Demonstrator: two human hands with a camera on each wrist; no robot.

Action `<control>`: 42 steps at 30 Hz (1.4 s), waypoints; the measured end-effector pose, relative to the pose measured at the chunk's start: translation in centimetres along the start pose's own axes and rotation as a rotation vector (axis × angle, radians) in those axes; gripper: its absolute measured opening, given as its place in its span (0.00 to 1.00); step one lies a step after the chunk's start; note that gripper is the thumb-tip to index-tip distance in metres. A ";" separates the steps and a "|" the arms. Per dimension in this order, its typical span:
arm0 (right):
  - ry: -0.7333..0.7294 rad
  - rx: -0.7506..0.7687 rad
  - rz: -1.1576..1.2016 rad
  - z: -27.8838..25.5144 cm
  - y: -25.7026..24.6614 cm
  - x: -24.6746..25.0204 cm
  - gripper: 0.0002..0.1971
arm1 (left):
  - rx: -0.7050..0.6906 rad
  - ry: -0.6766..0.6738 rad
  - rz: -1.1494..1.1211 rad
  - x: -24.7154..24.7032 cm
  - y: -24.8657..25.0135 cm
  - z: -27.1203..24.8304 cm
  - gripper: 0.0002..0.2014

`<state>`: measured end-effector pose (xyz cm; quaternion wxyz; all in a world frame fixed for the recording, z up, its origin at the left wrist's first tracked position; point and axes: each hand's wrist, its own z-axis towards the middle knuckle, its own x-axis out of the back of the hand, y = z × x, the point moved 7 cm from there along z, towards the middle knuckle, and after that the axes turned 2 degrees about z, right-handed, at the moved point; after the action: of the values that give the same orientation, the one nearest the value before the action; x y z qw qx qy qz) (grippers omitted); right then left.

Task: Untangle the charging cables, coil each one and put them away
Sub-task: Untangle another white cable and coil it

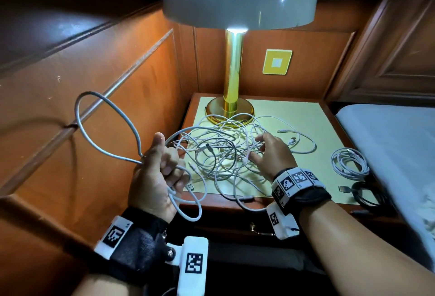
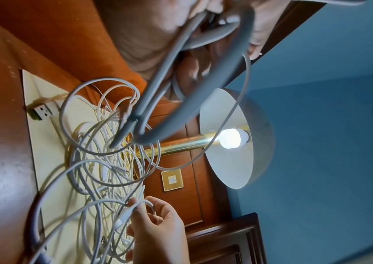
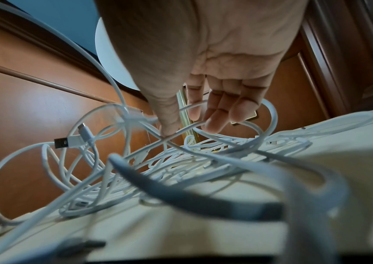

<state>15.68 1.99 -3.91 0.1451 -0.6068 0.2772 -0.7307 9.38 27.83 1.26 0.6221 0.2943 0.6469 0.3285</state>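
Left grip [image 1: 156, 173] clenched round white cable [image 1: 103, 126] loops. Right grip [image 1: 270, 152] pinching strand in tangle [image 1: 221, 152] on surface [image 1: 303, 112].

The left hand [image 2: 158, 35] is gripping white cable loops [image 2: 158, 92] above the tangle [image 2: 104, 160] lying on the tabletop [image 2: 45, 142], while the right hand [image 2: 158, 232] is pinching a strand.

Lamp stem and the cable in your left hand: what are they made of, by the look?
Lamp stem: likely polished brass-coloured metal; mirror-like gold reflections. Cable gripped by left hand: looks like smooth matte rubber or plastic sheath; bends in soft loops.
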 end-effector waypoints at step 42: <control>-0.053 -0.199 1.225 0.6 -2.9 -1.0 0.14 | 0.022 -0.114 0.281 -1.5 -1.7 -0.6 0.10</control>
<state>16.89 4.77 -2.97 0.4875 -0.3662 0.6381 -0.4702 8.91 25.56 0.82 0.6027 0.4066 0.5665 0.3880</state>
